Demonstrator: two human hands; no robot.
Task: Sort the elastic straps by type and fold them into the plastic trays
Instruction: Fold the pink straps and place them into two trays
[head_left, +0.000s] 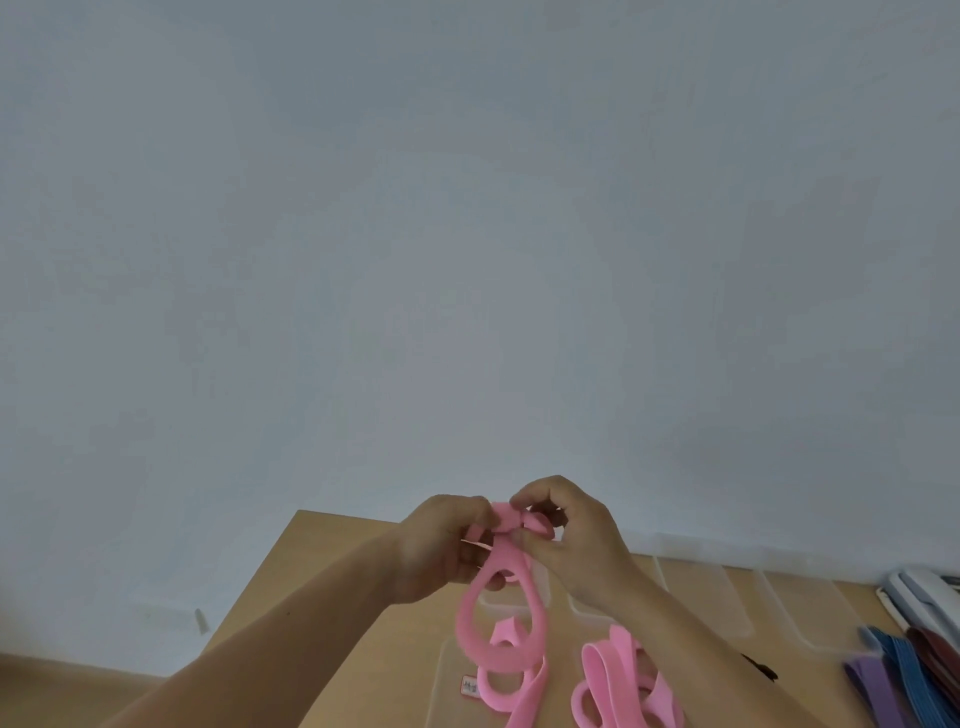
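Nearest, a loose pile of pink straps (608, 670) lies soft and flat on the wooden surface (322, 571), seemingly inside a clear plastic tray (441, 670). Above it hangs the pink strap (498, 662) now being folded, a wide matte elastic band falling in round loops. The left hand (441, 551) and the right hand (576, 545) both pinch its top end with curled fingers. Probably the fold is just begun; next it needs more turns, then laying down. Further right are blue straps (898, 670), purple straps (867, 680) and empty clear trays (717, 597).
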